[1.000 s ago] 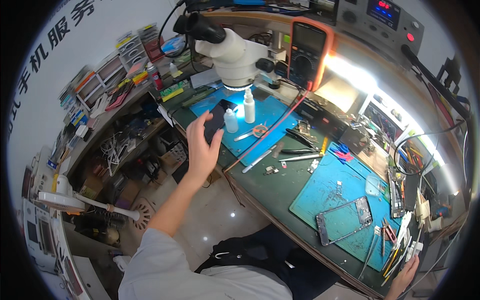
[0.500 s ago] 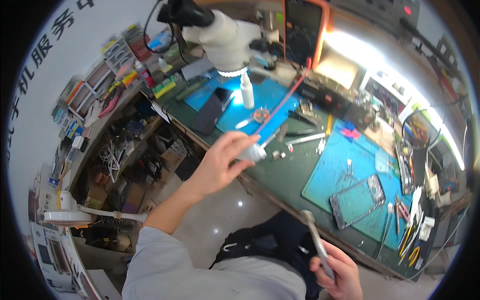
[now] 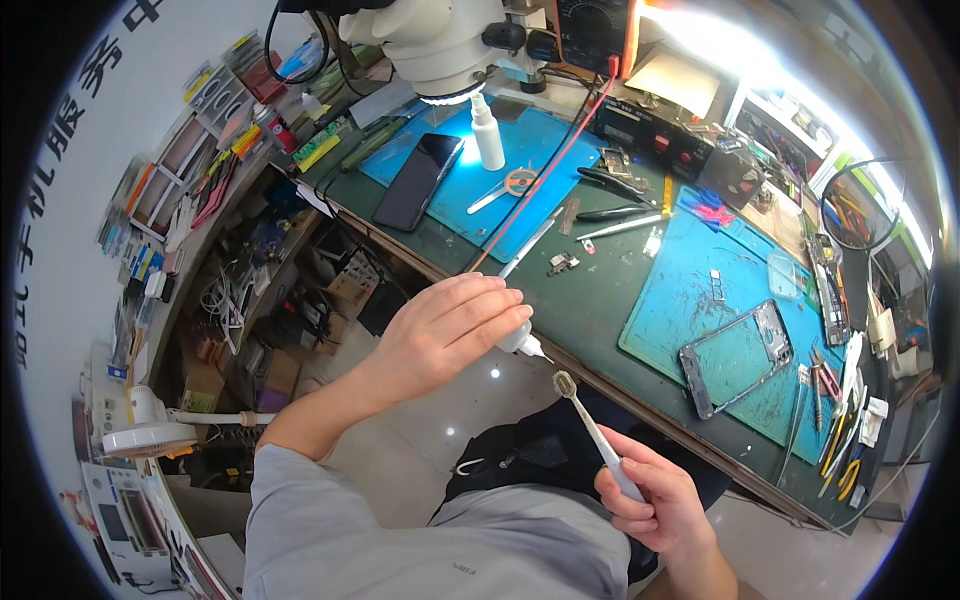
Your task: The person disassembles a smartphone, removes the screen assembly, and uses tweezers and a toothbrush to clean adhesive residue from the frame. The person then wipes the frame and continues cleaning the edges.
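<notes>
My left hand [image 3: 440, 325] is wrapped around a white squeeze bottle [image 3: 522, 340] with a thin needle tip. The bottle is tilted, its tip aimed down and right; most of its body is hidden by my fingers. A toothbrush [image 3: 597, 432] with a pale handle is gripped in my right hand [image 3: 660, 495]. Its bristle head, yellowish-brown, faces up just below the needle tip, with a small gap between them. Both hands are in the air in front of the bench's near edge.
A blue mat [image 3: 640, 330] on the green bench carries a phone frame [image 3: 697, 386]. Tweezers [image 3: 798, 412] and pliers [image 3: 850, 478] lie to the right. Farther left are a dark phone [image 3: 418, 182], a white spray bottle [image 3: 487, 135] and a microscope [image 3: 425, 50].
My left hand has turned the squeeze bottle so its tip points down and right. The toothbrush has come up and left toward the tip. The whole view has shifted slightly.
</notes>
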